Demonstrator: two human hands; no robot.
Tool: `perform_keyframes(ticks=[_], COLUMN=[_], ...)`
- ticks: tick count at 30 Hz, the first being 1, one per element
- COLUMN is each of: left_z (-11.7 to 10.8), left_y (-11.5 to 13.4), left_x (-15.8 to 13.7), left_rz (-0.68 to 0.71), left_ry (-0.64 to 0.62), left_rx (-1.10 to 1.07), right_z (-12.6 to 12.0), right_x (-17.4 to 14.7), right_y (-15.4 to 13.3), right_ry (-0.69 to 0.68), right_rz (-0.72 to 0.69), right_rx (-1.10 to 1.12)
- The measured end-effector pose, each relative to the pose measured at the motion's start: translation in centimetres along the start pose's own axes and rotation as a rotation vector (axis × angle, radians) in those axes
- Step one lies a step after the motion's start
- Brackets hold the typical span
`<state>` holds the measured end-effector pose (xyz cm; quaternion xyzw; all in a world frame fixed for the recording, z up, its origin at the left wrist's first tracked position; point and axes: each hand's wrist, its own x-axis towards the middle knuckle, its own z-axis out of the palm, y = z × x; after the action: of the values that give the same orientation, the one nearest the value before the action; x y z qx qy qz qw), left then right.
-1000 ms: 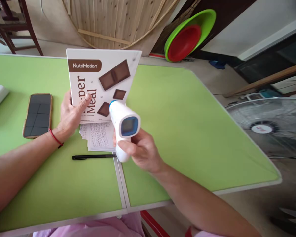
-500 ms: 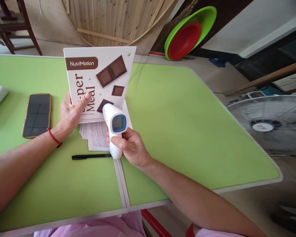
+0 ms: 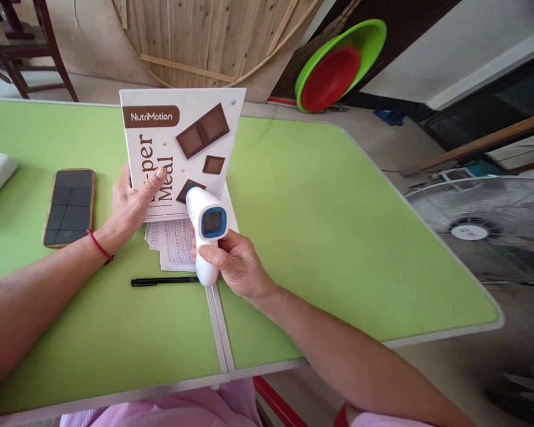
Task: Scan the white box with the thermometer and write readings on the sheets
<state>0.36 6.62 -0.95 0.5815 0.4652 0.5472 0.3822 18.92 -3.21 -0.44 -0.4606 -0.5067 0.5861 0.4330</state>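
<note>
The right hand (image 3: 242, 261) wraps the handle of a white thermometer gun (image 3: 207, 243), thumb across the near side, forearm slanting in from lower right. The handle runs nearly upright above the green table (image 3: 338, 237); the screen faces the wearer, the barrel points away and slightly left, toward the package. A black pen (image 3: 164, 282) lies crosswise. Beyond, the left hand (image 3: 131, 204) grips the tilted NutriMotion package (image 3: 182, 136), thumb on its front.
</note>
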Motion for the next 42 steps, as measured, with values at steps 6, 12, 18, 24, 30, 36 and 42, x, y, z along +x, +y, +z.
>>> perform_keyframes(ticks=[6, 12, 18, 24, 30, 36, 42], left_z=[-0.01, -0.02, 0.10, 0.07, 0.08, 0.06, 0.09], left_y=[-0.02, -0.02, 0.00, -0.16, -0.14, 0.09, 0.24], left_x=[-0.03, 0.02, 0.01, 0.08, 0.02, -0.09, -0.12], left_rz=[0.003, -0.010, -0.012, -0.024, -0.008, -0.031, -0.029], left_ry=[0.005, 0.005, 0.016, 0.018, 0.017, 0.019, 0.008], left_rx=[-0.005, -0.020, 0.004, 0.001, -0.012, 0.002, -0.023], right_z=[0.20, 0.17, 0.06, 0.07, 0.04, 0.09, 0.15], right_x=[-0.09, -0.01, 0.05, 0.02, 0.01, 0.03, 0.08], right_y=[-0.10, 0.05, 0.20, 0.21, 0.26, 0.19, 0.26], right_ry=[-0.004, -0.007, -0.018, -0.009, -0.012, 0.004, 0.012], right_rz=[0.013, 0.026, 0.022, 0.038, 0.037, 0.073, 0.085], right_rx=[-0.001, 0.014, 0.068, 0.099, 0.132, 0.160, 0.180])
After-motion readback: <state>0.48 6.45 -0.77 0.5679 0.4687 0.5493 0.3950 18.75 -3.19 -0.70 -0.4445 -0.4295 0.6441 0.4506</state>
